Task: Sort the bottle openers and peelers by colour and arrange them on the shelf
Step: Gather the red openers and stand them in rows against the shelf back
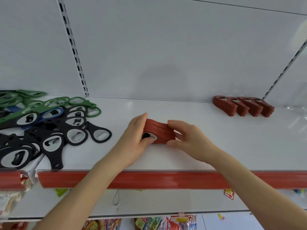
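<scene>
A stack of red bottle openers [160, 130] stands on edge in the middle of the white shelf [216, 140]. My left hand [137, 135] grips its left end, thumb on the front metal opening. My right hand [186, 136] grips the right end, fingers over the top and thumb below. Several neat stacks of red openers [243, 106] sit at the back right against the wall. At the left lies a loose heap of black openers [54, 138], green openers [54, 102] and a blue opener [53, 112].
The shelf's red front strip [149, 179] runs across below my arms. Slotted uprights [74, 52] rise along the back panel. A clear plastic bag [299, 117] lies at the far right. Packaged goods [149, 224] fill the lower shelf.
</scene>
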{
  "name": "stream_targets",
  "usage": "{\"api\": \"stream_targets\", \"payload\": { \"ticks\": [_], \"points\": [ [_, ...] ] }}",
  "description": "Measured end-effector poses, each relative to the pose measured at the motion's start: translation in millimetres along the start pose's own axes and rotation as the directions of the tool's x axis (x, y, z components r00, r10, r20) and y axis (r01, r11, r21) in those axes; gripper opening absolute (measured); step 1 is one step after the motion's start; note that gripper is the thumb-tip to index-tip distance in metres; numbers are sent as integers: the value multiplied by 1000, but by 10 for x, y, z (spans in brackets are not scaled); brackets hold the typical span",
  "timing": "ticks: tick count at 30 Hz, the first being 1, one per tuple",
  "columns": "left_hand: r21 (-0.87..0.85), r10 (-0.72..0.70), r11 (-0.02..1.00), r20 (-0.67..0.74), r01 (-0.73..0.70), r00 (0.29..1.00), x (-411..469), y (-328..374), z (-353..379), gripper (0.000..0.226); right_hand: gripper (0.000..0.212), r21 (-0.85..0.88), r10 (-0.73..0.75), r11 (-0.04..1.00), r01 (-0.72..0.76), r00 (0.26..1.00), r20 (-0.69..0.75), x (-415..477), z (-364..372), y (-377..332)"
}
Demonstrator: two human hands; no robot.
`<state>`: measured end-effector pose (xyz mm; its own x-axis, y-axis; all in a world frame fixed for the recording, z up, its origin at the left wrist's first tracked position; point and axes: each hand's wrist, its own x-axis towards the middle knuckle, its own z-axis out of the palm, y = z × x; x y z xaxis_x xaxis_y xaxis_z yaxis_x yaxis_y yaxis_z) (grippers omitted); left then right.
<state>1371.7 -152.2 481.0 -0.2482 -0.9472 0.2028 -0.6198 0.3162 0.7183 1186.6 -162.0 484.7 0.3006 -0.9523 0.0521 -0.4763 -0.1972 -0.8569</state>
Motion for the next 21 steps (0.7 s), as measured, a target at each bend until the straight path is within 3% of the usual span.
{"api": "stream_targets", "payload": {
  "ticks": [5, 14, 18, 21],
  "points": [
    [89, -1, 996, 86, -6, 996, 20, -33, -2, 68, 54, -178, -39, 983, 50, 997, 64, 3, -17, 48],
    [114, 83, 990, 56, -88, 995, 35, -96, -87, 48, 67, -352, -48, 931, 94, 990, 135, 100, -78, -67],
    [72, 67, 995, 104, -75, 992, 70, -86, -155, 46, 56, -343, -67, 935, 93, 994, 88, 72, -61, -126],
    [-79, 10, 997, 139, 1, 990, 125, -47, -302, 46, 41, -213, -5, 977, 25, 996, 91, 40, -106, -198]
  ]
}}
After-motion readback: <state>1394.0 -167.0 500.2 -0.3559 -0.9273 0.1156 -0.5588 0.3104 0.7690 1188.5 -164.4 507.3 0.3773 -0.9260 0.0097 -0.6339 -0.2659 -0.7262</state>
